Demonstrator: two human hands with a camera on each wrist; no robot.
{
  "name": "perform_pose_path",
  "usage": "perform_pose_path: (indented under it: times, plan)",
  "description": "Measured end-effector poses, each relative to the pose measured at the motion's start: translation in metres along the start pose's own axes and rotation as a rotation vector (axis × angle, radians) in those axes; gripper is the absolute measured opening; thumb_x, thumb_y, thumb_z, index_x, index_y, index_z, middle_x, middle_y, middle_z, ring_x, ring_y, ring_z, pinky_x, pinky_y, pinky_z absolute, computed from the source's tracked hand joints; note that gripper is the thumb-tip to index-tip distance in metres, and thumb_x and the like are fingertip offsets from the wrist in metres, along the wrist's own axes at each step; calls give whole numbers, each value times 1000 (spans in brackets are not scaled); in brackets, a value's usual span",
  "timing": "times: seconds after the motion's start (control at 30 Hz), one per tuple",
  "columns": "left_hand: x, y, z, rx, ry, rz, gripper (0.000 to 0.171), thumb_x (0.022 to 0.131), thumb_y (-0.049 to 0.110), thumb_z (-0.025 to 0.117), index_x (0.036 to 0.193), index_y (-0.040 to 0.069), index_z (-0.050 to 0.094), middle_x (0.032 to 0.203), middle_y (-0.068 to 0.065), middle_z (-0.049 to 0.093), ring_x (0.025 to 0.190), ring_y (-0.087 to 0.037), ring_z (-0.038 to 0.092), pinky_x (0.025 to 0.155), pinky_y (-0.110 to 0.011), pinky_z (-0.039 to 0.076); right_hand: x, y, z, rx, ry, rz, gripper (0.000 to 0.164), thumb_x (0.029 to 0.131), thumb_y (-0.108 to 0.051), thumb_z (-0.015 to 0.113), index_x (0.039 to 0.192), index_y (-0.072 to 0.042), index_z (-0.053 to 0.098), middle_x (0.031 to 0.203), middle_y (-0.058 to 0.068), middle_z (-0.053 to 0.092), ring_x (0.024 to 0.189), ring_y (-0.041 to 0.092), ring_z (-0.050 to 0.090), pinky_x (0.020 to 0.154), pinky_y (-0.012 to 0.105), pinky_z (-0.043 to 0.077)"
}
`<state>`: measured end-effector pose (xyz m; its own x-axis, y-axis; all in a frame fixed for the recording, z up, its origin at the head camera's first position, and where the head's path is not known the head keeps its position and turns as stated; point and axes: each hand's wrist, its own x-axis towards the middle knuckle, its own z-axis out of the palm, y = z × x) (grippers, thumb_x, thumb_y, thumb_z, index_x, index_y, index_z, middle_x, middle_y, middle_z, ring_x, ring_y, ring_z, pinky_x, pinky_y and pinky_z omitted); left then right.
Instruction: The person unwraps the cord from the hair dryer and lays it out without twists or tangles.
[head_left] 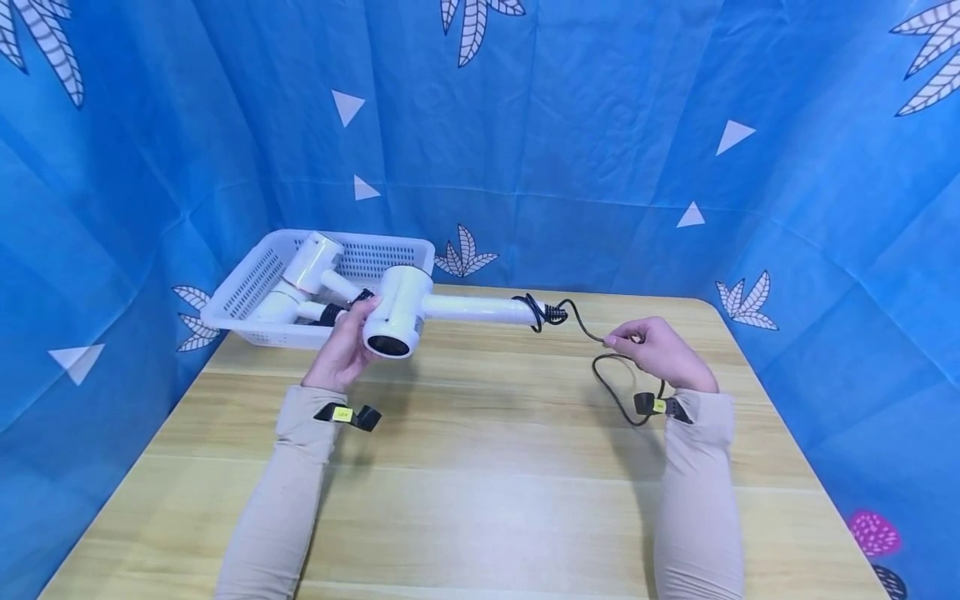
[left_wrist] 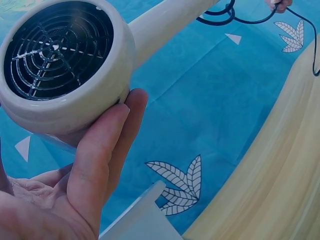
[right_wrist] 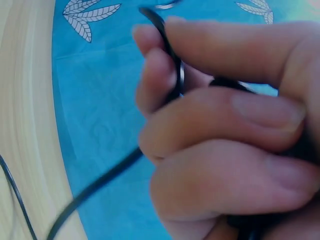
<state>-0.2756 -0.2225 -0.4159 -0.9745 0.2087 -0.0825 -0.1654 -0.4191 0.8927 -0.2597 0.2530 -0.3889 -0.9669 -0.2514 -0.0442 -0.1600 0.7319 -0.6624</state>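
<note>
A white hair dryer (head_left: 397, 312) is held above the table by its head in my left hand (head_left: 342, 346); its handle points right. In the left wrist view, the dryer's dark round grille (left_wrist: 57, 50) faces the camera and my left fingers (left_wrist: 100, 155) support its underside. Black cord (head_left: 536, 312) loops round the handle's end and runs right to my right hand (head_left: 660, 350). That hand pinches the cord, and its fingers (right_wrist: 220, 120) curl round more of it in the right wrist view. A slack loop of cord hangs below the hand.
A white perforated basket (head_left: 251, 335) stands at the table's back left, behind my left hand. Inside lie two more white hair dryers (head_left: 311, 262) with black cord. Blue patterned curtain (head_left: 525, 150) surrounds the wooden table (head_left: 480, 467) at the back and sides.
</note>
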Motion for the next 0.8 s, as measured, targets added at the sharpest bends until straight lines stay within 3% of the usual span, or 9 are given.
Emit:
perform_pose_path:
  times: [0.1, 0.23, 0.4, 0.63, 0.8]
  plan:
    - [-1, -1, 0, 14, -1, -11, 18, 106, 36, 54, 110, 22, 66, 91, 5, 77, 78, -6, 74, 65, -19, 62, 1, -1, 1, 23, 45, 14, 36, 107, -30, 58, 123, -2, 73, 128, 19, 72, 119, 30, 63, 101, 42, 52]
    - [-1, -2, 1, 19, 5, -21, 18, 106, 35, 54, 111, 22, 65, 90, 6, 76, 76, -5, 73, 64, -17, 61, 1, -1, 1, 75, 106, 38, 39, 108, -28, 56, 127, 2, 69, 135, 24, 67, 128, 39, 61, 111, 56, 50]
    - [0, -3, 3, 18, -2, -23, 18, 107, 33, 52, 111, 19, 64, 90, 5, 76, 76, -5, 72, 65, -16, 61, 2, -3, 2, 146, 187, 73, 42, 108, -31, 55, 129, 2, 67, 136, 24, 65, 133, 40, 56, 112, 56, 47]
    - [0, -4, 3, 27, -11, -25, 19, 107, 32, 54, 109, 17, 65, 89, 4, 77, 75, -6, 73, 64, -17, 62, 1, -11, 4, 196, 342, 89, 45, 107, -38, 55, 127, 0, 70, 124, 15, 65, 109, 23, 51, 81, 30, 45]
    - [0, -4, 2, 44, 0, -26, 18, 106, 31, 53, 110, 17, 64, 88, 4, 77, 74, -6, 74, 64, -18, 62, -2, -19, 3, 341, 454, 50, 45, 104, -40, 61, 122, -1, 72, 88, -6, 62, 64, 5, 48, 51, 20, 40]
